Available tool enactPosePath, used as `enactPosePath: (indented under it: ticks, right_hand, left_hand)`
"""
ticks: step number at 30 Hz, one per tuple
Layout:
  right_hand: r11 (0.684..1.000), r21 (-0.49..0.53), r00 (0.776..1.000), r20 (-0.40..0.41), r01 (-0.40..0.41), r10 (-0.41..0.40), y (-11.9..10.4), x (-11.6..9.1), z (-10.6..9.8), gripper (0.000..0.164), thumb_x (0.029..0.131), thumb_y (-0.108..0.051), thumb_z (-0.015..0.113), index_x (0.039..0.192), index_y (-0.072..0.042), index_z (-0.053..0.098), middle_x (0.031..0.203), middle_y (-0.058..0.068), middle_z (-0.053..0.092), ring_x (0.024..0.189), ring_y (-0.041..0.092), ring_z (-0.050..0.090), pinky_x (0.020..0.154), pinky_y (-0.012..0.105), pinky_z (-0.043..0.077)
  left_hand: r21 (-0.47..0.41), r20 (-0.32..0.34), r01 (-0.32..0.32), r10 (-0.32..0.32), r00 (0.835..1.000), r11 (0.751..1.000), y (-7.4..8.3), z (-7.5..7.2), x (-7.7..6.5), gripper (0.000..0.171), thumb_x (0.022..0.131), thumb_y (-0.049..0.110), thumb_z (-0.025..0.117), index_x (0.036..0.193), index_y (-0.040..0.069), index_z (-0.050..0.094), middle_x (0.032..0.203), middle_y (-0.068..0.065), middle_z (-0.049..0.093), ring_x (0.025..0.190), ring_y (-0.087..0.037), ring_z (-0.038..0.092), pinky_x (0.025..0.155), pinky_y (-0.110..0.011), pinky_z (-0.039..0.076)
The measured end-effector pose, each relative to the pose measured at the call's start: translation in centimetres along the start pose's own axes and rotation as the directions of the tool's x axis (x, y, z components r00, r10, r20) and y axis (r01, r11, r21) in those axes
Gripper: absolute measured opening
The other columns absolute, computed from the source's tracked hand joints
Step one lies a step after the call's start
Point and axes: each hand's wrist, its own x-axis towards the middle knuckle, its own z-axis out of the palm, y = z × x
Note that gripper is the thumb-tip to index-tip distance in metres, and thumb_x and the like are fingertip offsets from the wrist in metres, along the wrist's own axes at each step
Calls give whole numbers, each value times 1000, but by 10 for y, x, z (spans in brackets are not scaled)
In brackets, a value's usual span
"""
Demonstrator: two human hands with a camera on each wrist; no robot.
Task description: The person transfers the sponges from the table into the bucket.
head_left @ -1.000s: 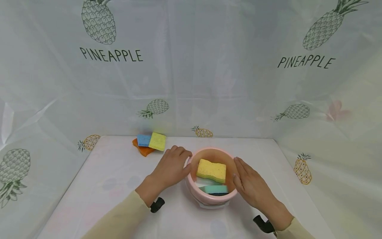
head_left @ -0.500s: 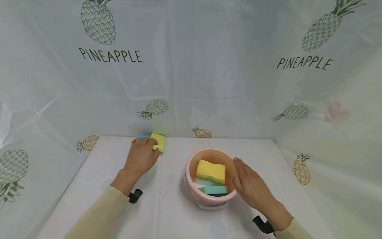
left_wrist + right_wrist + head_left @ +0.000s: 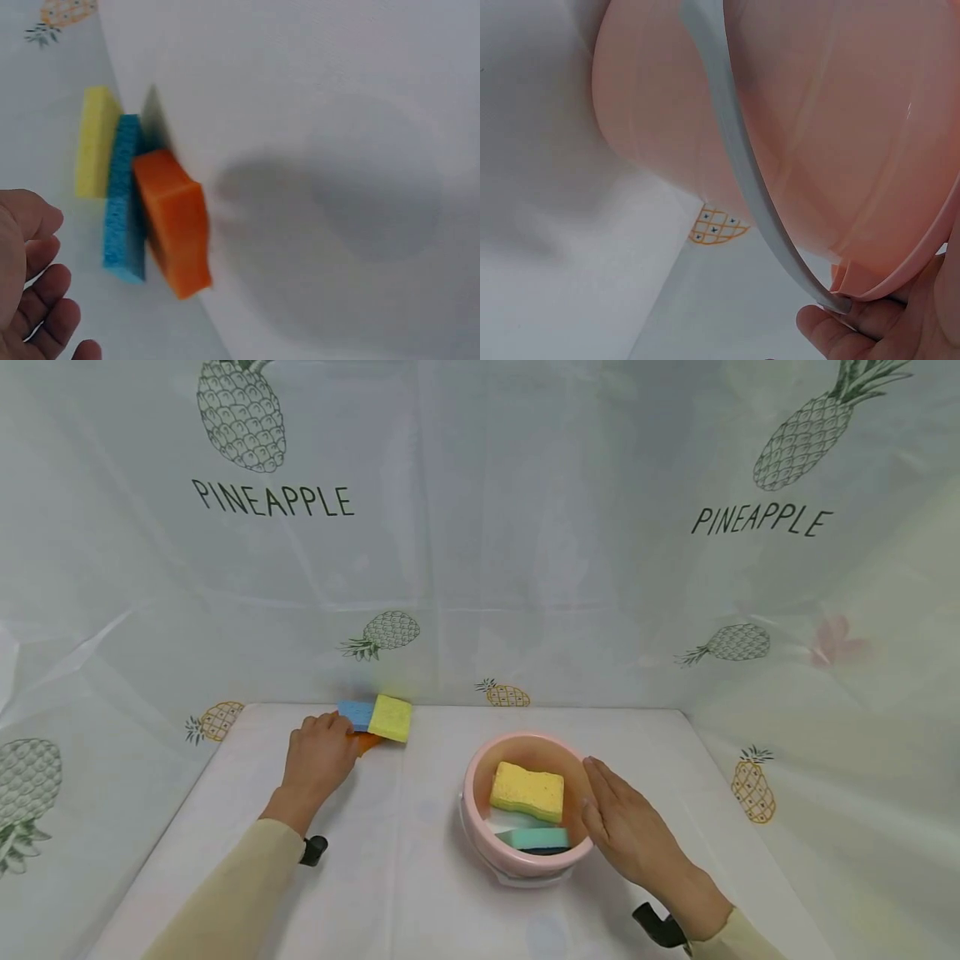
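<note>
My left hand (image 3: 318,758) is at the back left of the table, fingers loosely bent and holding nothing. Just beyond its fingertips, an orange sponge (image 3: 180,225), a blue sponge (image 3: 126,202) and a yellow sponge (image 3: 97,142) stand close together; in the head view the hand partly covers the orange one. My right hand (image 3: 633,831) lies with fairly straight fingers against the right side of a pink bucket (image 3: 472,814), fingertips at its rim by the end of the grey handle (image 3: 754,187). Inside the bucket are a yellow-green sponge (image 3: 527,792) and a teal sponge (image 3: 534,837) with a dark underside.
A hanging sheet (image 3: 585,568) printed with pineapples rises right behind the table (image 3: 420,893), close to the three sponges. More of it hangs at both sides. The bucket stands right of the table's middle.
My left hand has left the bucket's left rim and reached across to the sponges at the back left, last shifting slightly left and down. My right hand has stayed at the bucket.
</note>
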Motion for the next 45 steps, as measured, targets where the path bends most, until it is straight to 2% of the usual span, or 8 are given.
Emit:
enactPosePath:
  ticks: [5,13,17,28,35,40,45]
  right_hand:
    - [1000,1,1000,3,-7,7,-1,0,-1,55,111,-25,49,156,6,43,160,23,48,144,42,51,113,58,46]
    - [1000,5,1000,3,-14,14,-1,-1,1,55,111,-25,50,157,5,43,160,23,48,144,41,51,112,58,46]
    - [1000,7,1000,-3,-16,16,-1,-1,1,55,111,-25,50,156,5,43,160,23,48,144,42,52,112,59,47]
    - [999,10,999,7,-33,32,-3,0,1,56,111,-27,49,157,4,43,160,22,48,144,42,52,111,59,47]
    - [999,3,999,14,-35,35,-2,1,1,56,112,-28,47,158,3,42,161,21,48,144,41,52,112,58,47]
    - [1000,0,1000,5,-29,29,-1,1,2,56,112,-28,48,158,3,42,160,22,48,143,41,53,111,58,48]
    - [1000,3,1000,-4,-13,13,0,0,2,56,111,-27,49,157,4,43,159,22,49,142,41,55,110,58,49]
  left_hand:
    - [23,37,12,-13,999,1000,-8,16,3,34,102,24,67,122,-3,67,135,-27,62,110,-47,55,89,-62,46]
    - [21,46,44,-45,998,999,-16,32,2,35,102,23,67,123,-5,66,127,-26,63,109,-47,53,91,-64,43]
    - [14,44,39,-40,998,999,-17,36,3,33,101,21,67,123,-4,66,126,-26,63,108,-46,52,91,-63,43]
    - [88,71,12,-18,997,996,-22,48,10,39,101,23,67,125,-7,63,118,-28,63,109,-47,53,91,-66,44]
    - [110,61,-17,10,998,994,-19,53,10,29,102,15,64,123,-6,65,121,-28,65,111,-46,54,92,-65,45]
    - [163,72,-45,33,997,986,-17,55,11,22,103,10,64,121,-4,66,121,-27,67,111,-45,53,91,-63,44]
    - [176,65,-57,46,997,983,-20,54,7,23,101,13,67,119,-2,67,119,-24,68,109,-44,53,90,-62,44]
